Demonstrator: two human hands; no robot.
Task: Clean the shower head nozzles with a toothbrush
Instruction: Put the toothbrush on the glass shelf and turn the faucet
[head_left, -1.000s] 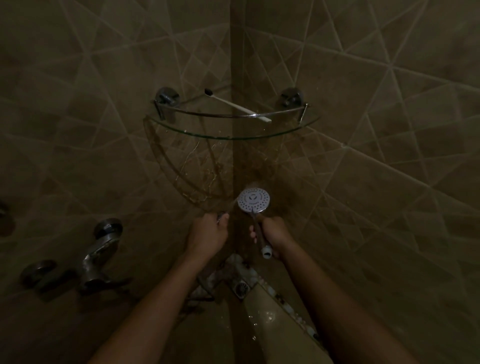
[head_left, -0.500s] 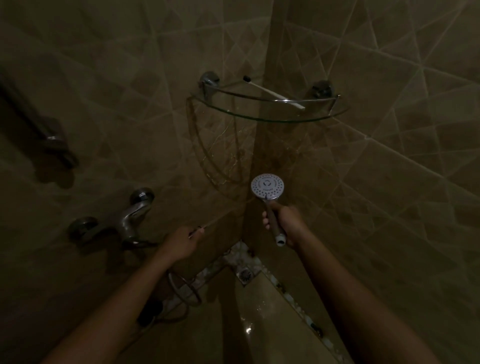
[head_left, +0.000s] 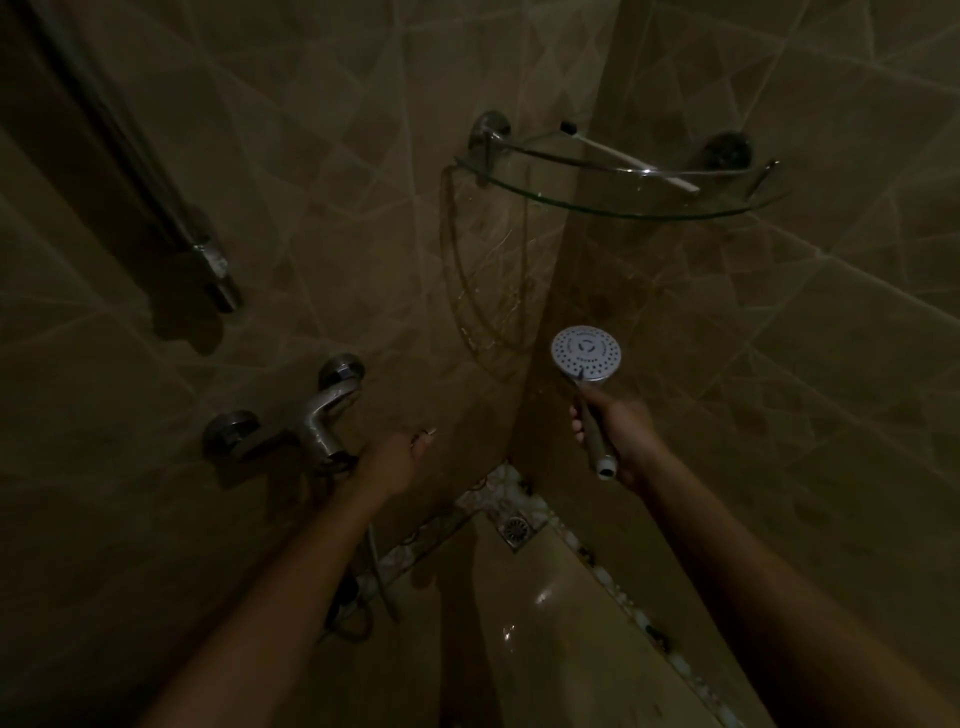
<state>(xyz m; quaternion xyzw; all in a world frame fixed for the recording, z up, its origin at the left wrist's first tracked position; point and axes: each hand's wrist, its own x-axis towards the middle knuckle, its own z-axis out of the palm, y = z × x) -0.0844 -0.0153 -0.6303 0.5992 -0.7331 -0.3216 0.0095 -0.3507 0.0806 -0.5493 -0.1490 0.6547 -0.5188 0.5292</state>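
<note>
Right hand (head_left: 623, 436) is wrapped round the grey handle of the round, white-faced, chrome-rimmed shower head (head_left: 587, 353). Nozzle face is turned toward the camera, held well below the curved glass corner shelf with chrome rail (head_left: 618, 205). That grip and pose are unchanged over the last second. The change is in the left hand (head_left: 395, 462): a second ago it was close beside the shower head. It has since swung away and is now far down and left of the shelf, just beside the chrome wall mixer tap (head_left: 322, 415). Its fingers look loosely curled, with a small glint at the tips; too dark to tell whether it holds anything. The white-handled, dark-bristled toothbrush (head_left: 628, 162) lies on the shelf with its handle end poking out past the rail, untouched throughout. Reading: no scrubbing has begun. The left hand has moved away from the brush, perhaps toward the tap, so fetching the brush from the shelf is still ahead.
</note>
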